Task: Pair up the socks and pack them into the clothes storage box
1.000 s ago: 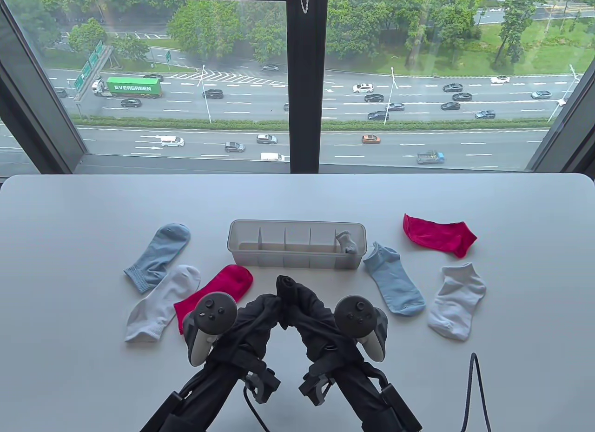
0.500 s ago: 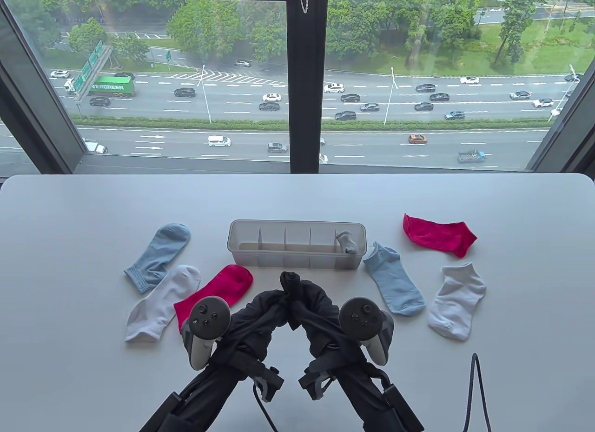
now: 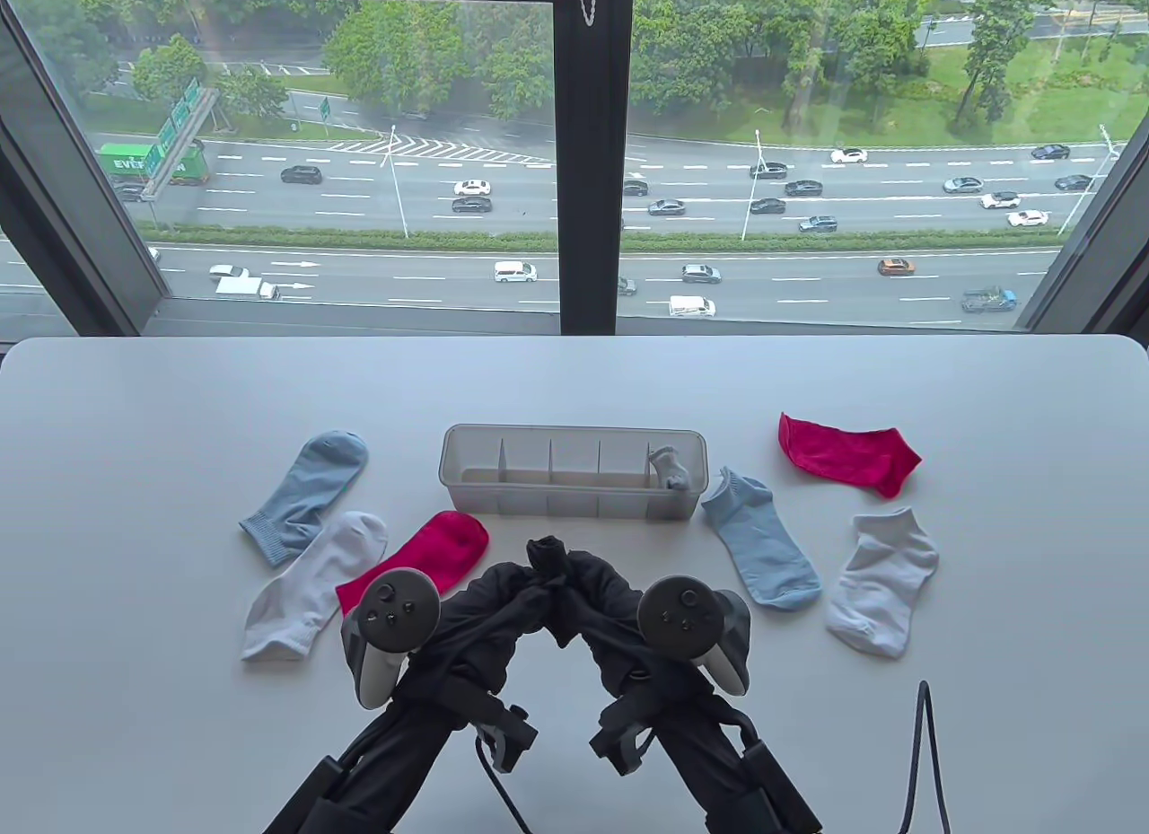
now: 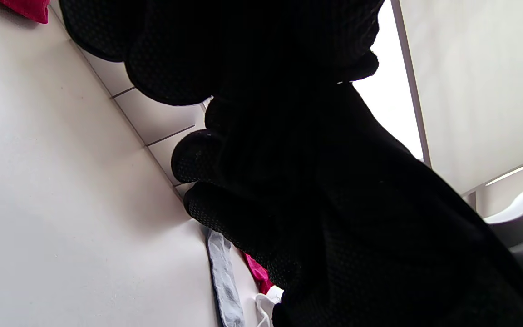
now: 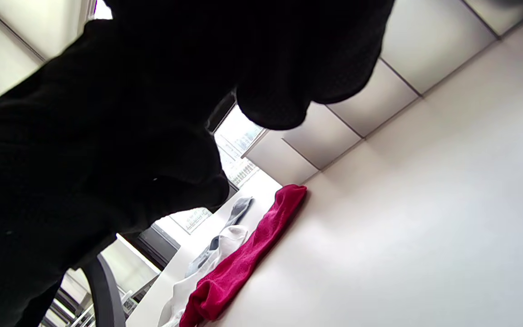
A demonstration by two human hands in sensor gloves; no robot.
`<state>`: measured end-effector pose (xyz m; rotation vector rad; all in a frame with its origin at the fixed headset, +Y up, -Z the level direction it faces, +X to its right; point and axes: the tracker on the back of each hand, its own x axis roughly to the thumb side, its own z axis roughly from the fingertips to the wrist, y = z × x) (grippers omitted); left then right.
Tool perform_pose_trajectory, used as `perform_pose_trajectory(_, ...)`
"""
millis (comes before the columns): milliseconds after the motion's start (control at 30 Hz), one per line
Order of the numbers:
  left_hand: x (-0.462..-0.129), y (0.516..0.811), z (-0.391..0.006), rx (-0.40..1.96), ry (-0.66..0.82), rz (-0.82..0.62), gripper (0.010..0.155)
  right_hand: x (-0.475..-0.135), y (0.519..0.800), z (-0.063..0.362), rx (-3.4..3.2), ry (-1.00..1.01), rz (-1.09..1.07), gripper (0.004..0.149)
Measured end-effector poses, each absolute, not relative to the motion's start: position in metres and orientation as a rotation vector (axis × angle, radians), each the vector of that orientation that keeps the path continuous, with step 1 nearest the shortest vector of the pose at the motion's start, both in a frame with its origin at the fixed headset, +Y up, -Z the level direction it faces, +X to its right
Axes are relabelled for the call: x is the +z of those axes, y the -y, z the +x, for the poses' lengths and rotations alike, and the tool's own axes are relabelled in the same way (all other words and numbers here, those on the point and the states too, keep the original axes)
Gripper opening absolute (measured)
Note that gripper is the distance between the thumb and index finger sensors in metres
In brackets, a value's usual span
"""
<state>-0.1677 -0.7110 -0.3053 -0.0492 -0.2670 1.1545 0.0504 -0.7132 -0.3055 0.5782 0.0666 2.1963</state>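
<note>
Storage box (image 3: 574, 502) — long axis left-right

White table (image 3: 574, 376) with rounded corners, pushed right up to a big window (image 3: 296, 152) with a dark frame (image 3: 588, 152). Daylight outside, high up over a busy highway (image 3: 808, 286) with trees (image 3: 718, 44) behind. A black cable (image 3: 925, 744) loops in front right.

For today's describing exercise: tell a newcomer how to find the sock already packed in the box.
Start at the clear storage box in the middle of the white table, in front of the window. Look in its rightmost compartment: a small grey sock bundle sits there. It is the only sock inside the box; all other compartments are empty and other socks lie flat on the table.
</note>
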Motion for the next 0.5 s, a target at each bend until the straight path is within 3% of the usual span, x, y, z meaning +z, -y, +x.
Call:
perform_pose_trajectory(100, -0.307, 0.711, -0.173, 1.173, 0.235, -0.035, 0.037, -0.304, 0.710, 0.046, 2.133, -0.207, 0.675, 0.078)
perform_pose_trajectory(200, -0.307, 0.706, -0.170, 1.173, 0.295, -0.057, 0.037, -0.300, 0.708, 0.038, 2.358, -0.066, 0.665, 0.094)
perform_pose_trajectory(300, -0.307, 0.701, -0.166, 1.124, 0.372, -0.118, 0.036, -0.300, 0.712, 0.039, 2.434, 0.001, 0.628, 0.083)
perform_pose_trajectory(367, -0.309, 0.699, -0.165, 1.040, 0.394, -0.139, 0.036, -0.304, 0.717, 0.043, 2.316, -0.102, 0.603, 0.074)
perform_pose_trajectory(500, -0.305, 0.694, -0.159, 0.756, 0.385, -0.082, 0.040, -0.309, 0.725, 0.048, 2.272, -0.113, 0.527, 0.063)
